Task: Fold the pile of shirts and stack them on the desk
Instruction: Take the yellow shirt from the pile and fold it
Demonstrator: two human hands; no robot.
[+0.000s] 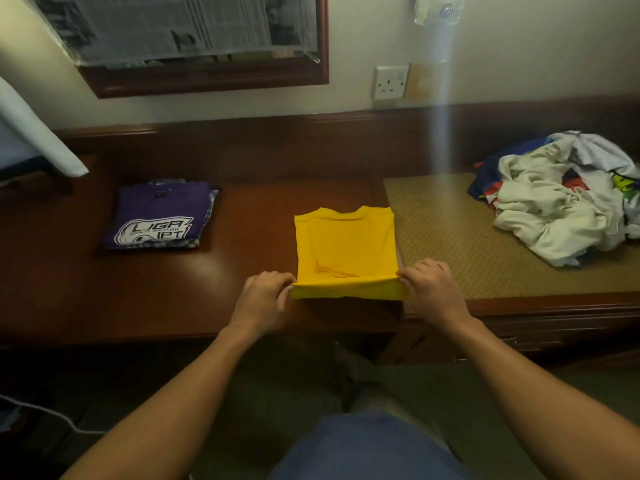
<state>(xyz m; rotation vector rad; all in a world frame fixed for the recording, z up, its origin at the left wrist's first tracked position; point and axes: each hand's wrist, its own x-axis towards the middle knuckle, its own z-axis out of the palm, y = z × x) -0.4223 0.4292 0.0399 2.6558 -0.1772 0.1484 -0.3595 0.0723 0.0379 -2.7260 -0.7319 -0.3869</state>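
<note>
A yellow shirt (344, 242) lies on the dark wooden desk (249, 220), folded narrow with its collar towards the wall. Its near edge is lifted off the desk and doubled over. My left hand (265, 299) pinches the left corner of that edge. My right hand (429, 285) pinches the right corner. To the left sits a stack of folded shirts (159, 216) with a purple printed one on top. At the far right a heap of unfolded shirts (561, 195), mostly white, rests on a woven tan mat (450, 237).
A framed mirror covered with newspaper (194, 39) hangs above the desk. A wall socket (390, 82) is right of the mirror. A white padded object (34, 133) leans in at the far left. A white cable (52, 415) runs over the floor below.
</note>
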